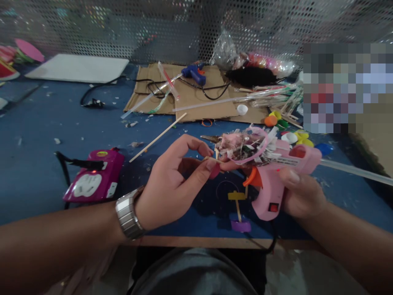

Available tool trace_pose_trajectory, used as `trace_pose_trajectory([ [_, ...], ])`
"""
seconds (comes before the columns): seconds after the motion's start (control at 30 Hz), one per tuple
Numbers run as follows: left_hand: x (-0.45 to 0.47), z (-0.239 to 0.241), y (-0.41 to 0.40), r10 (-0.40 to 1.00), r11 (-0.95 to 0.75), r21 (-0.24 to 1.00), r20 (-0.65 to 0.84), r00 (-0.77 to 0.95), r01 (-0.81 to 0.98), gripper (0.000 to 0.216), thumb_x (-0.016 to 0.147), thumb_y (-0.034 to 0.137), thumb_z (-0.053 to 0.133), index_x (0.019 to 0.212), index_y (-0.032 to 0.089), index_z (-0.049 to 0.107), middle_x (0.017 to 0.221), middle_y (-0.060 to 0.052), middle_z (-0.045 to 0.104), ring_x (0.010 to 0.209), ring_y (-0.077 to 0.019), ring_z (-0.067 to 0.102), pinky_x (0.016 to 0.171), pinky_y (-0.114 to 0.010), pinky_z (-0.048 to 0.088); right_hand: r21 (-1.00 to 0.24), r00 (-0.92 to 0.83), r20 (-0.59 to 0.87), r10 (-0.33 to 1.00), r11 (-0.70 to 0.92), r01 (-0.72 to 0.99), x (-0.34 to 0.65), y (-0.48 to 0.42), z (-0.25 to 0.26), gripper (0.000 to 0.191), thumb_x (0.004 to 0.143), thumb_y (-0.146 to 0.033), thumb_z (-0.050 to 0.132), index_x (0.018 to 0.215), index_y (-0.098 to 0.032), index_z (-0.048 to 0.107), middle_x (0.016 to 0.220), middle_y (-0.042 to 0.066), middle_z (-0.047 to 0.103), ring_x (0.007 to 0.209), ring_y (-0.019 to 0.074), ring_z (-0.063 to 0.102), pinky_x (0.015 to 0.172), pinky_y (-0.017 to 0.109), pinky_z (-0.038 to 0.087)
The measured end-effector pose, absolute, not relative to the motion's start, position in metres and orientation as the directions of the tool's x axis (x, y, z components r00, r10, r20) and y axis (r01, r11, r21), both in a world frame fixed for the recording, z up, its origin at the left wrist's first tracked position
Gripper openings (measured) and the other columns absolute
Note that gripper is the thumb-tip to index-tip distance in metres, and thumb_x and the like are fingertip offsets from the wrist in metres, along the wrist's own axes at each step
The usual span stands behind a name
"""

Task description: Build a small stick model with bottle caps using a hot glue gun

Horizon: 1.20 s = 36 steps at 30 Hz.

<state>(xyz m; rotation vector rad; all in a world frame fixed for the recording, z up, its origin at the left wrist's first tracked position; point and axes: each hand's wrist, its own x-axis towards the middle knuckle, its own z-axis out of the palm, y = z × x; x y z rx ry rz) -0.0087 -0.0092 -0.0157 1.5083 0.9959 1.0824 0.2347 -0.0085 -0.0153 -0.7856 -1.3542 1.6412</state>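
My left hand (172, 184), with a metal watch at the wrist, is closed in a pinch on a short wooden stick (216, 155). A small pinkish-red round piece (215, 171) shows just under the fingertips; how it joins the stick is hidden. My right hand (303, 194) grips a pink glue gun (270, 192) with an orange trigger. Its nozzle points left, just above the left fingertips, and its front is crusted with glue and scraps. Below lies a small stick piece with a yellow part (236, 196) and a purple cap (241, 225).
A magenta power box (95, 176) with cables sits at left, near a loose wooden stick (158, 137). Behind are cardboard (202, 110), a blue glue gun (194, 75) and a white board (80, 67). Coloured caps (272, 120) and clear glue sticks lie at right.
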Motion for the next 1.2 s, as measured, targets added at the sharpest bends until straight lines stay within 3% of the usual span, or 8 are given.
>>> trace_pose_trajectory([
  [0.4,-0.0074,-0.0161,-0.0079,0.952,-0.188,0.982,0.173,0.252,0.034,0.019,0.105,0.032,0.078,0.105,0.022,0.062,0.098,-0.004,0.075,0.078,-0.0155,0.079,0.065,-0.024,0.061,-0.972,-0.445,0.049,0.894,-0.060,-0.227,0.2327,-0.0089,-0.0145,0.037,0.093,-0.067,0.077,0.100,-0.034,0.090,0.100,0.005,0.090,0.139,0.0406,0.075,0.137,0.058,0.043],
  [0.53,-0.0078,-0.0151,-0.0065,0.955,-0.159,0.985,0.138,0.262,0.062,0.020,0.105,0.036,0.077,0.107,0.022,0.062,0.089,-0.004,0.077,0.070,-0.0159,0.075,0.055,-0.024,0.053,-0.964,-0.451,0.020,0.892,-0.102,-0.245,0.2306,-0.0082,-0.0140,0.038,0.092,-0.068,0.077,0.101,-0.033,0.091,0.103,0.006,0.090,0.141,0.0416,0.073,0.130,0.061,0.051],
  [0.67,-0.0098,-0.0133,-0.0059,0.950,-0.142,0.986,0.112,0.291,0.085,0.024,0.103,0.040,0.077,0.112,0.022,0.064,0.095,-0.007,0.077,0.071,-0.0180,0.073,0.049,-0.025,0.045,-0.957,-0.424,-0.005,0.906,-0.127,-0.261,0.2320,-0.0064,-0.0136,0.038,0.089,-0.068,0.080,0.091,-0.032,0.092,0.109,0.008,0.089,0.146,0.0437,0.069,0.128,0.059,0.054],
  [0.83,-0.0100,-0.0140,-0.0071,0.941,-0.174,0.981,0.139,0.308,0.089,0.023,0.103,0.033,0.077,0.117,0.020,0.065,0.115,-0.011,0.076,0.082,-0.0186,0.076,0.059,-0.027,0.057,-0.953,-0.421,0.027,0.907,-0.103,-0.283,0.2378,-0.0058,-0.0161,0.035,0.091,-0.065,0.078,0.090,-0.033,0.091,0.114,0.008,0.089,0.146,0.0435,0.069,0.130,0.059,0.052],
  [0.97,-0.0088,-0.0148,-0.0073,0.937,-0.184,0.981,0.155,0.314,0.065,0.025,0.103,0.034,0.079,0.118,0.019,0.065,0.117,-0.010,0.077,0.083,-0.0165,0.078,0.072,-0.028,0.065,-0.964,-0.410,0.028,0.912,-0.083,-0.251,0.2362,-0.0054,-0.0143,0.037,0.089,-0.068,0.079,0.095,-0.033,0.091,0.115,0.008,0.089,0.147,0.0432,0.068,0.130,0.060,0.053],
  [1.13,-0.0097,-0.0136,-0.0074,0.939,-0.158,0.986,0.135,0.318,0.049,0.027,0.106,0.041,0.076,0.118,0.019,0.066,0.115,-0.011,0.077,0.084,-0.0181,0.078,0.060,-0.025,0.060,-0.966,-0.346,0.000,0.938,-0.090,-0.244,0.2292,-0.0070,-0.0086,0.044,0.084,-0.070,0.084,0.110,-0.033,0.089,0.109,0.007,0.090,0.139,0.0435,0.074,0.125,0.063,0.056],
  [1.2,-0.0093,-0.0128,-0.0075,0.942,-0.151,0.988,0.139,0.306,0.018,0.024,0.107,0.041,0.074,0.117,0.020,0.067,0.117,-0.010,0.075,0.088,-0.0185,0.078,0.064,-0.025,0.061,-0.963,-0.352,-0.011,0.936,-0.104,-0.248,0.2284,-0.0082,-0.0082,0.047,0.082,-0.070,0.084,0.109,-0.033,0.089,0.107,0.008,0.090,0.138,0.0447,0.075,0.122,0.064,0.058],
])
